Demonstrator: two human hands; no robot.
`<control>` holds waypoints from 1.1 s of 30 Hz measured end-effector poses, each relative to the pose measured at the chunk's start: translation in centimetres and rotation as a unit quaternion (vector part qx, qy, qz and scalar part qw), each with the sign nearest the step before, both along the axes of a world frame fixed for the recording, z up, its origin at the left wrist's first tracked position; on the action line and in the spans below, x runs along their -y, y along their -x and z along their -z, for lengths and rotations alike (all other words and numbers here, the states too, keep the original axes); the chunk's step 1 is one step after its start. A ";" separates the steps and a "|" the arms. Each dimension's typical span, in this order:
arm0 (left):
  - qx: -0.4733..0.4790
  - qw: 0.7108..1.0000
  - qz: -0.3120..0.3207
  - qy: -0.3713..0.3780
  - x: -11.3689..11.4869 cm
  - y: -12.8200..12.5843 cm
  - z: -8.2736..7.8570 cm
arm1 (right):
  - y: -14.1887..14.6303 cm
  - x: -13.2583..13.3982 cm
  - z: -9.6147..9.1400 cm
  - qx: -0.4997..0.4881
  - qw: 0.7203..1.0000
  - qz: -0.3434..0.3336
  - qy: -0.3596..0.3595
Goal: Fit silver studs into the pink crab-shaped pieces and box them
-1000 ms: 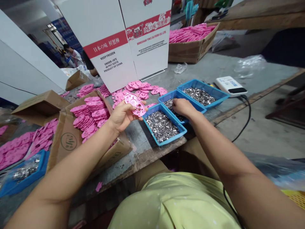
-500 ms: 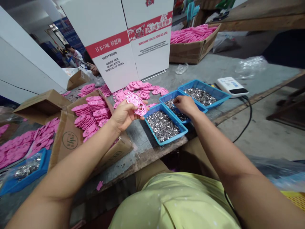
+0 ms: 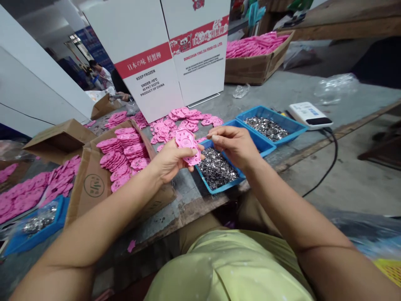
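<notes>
My left hand [image 3: 171,161] is closed around a flat pink plastic piece [image 3: 187,144] with cut-outs, its face turned up. Just right of it, my right hand [image 3: 236,144] is pinched, thumb against forefinger, over the front blue tray [image 3: 216,191]; whatever is between the fingertips is too small to name. Small shiny metal parts [image 3: 217,169] fill that tray. The middle blue tray [image 3: 266,148] is partly hidden behind my right hand. A third blue tray [image 3: 300,127] with similar metal parts [image 3: 266,127] lies beyond.
An open carton [image 3: 94,205] of stacked pink pieces [image 3: 122,150] stands at left. Loose pink pieces [image 3: 184,119] lie before white carton panels [image 3: 150,58]. A white device [image 3: 310,115] with a cable sits right. Another pink-filled carton [image 3: 250,69] is behind. A person [image 3: 102,75] works far left.
My right hand has come up out of the middle tray and moved left, close to the pink piece. My left hand has turned the pink piece slightly and shifted a little right.
</notes>
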State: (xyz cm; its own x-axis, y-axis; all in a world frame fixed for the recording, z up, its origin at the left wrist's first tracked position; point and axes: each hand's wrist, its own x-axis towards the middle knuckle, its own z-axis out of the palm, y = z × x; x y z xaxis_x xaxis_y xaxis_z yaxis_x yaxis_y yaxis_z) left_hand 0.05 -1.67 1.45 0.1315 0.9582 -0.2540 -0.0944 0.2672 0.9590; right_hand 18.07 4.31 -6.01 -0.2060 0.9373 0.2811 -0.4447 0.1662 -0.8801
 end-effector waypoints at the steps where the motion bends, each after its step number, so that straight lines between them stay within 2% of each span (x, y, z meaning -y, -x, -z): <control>1: 0.004 1.000 -0.011 -0.005 0.1 -0.1 0.1 | 0.6 0.4 -0.1 -0.025 0.999 -0.017 0.011; 5: 0.018 0.998 -0.048 -0.035 0.0 -0.2 0.5 | 2.5 1.3 0.6 -0.078 0.992 -0.071 0.061; 9: 0.015 0.996 -0.062 -0.055 -0.1 -0.3 0.7 | 3.6 1.5 1.3 -0.105 0.987 -0.090 0.078; 15: 0.007 0.994 -0.077 -0.071 -0.2 -0.2 1.1 | 4.5 1.5 1.8 -0.104 0.988 -0.079 0.082; 24: -0.008 0.992 -0.102 -0.079 -0.2 -0.4 1.2 | 5.1 2.1 1.6 -0.097 0.995 0.028 -0.011; 33: -0.022 0.988 -0.121 -0.097 0.0 -0.8 0.9 | 5.0 2.7 1.3 -0.128 0.990 -0.019 0.058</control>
